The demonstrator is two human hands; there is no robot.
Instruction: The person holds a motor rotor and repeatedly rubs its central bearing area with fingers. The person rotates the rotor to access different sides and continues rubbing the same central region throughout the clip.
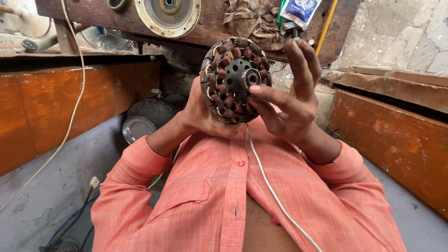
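A round fan motor stator (235,79) with several copper-brown wire coils around a black perforated core and a metal bearing hub is held up in front of my chest. My left hand (200,112) grips it from behind and below. My right hand (291,95) touches its right side, thumb near the hub, fingers spread upward. A white wire (270,186) hangs from the stator down over my salmon-orange shirt.
A worn wooden bench (93,14) carries a round cream motor cover (168,16), a crumpled cloth (247,18) and a blue-and-white pouch (298,9). A dark domed housing (149,114) and metal plate (137,128) lie on the grey floor. Orange wooden panels stand on both sides; cables trail at lower left.
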